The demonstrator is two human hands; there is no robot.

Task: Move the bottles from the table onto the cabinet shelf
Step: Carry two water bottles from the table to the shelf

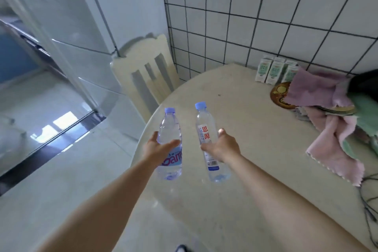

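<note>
Nearest the camera, both forearms reach forward toward 12 o'clock, each hand carrying one bottle. The left hand (158,149) wraps its fingers and thumb round the middle of the wider bottle (170,145); the right hand (222,145) curls round the middle of the slimmer bottle (208,141) with red characters on its label. Both bottles stand near upright, long axes running from 6 to 12 o'clock, blue caps at the far end, side by side but apart. They appear lifted clear of the round table (245,170), over its left edge, though any contact is hard to judge.

No shelf is plainly in view; the glossy white cabinet (61,51) lies at about 10 o'clock, so the left hand is the nearer and the carry likely swings leftward.

Farther along the table, at 2 o'clock, lie pink cloths (331,139) and small cartons (275,71) against the tiled wall (266,16). A cream chair (145,71) stands at 11 o'clock.
</note>
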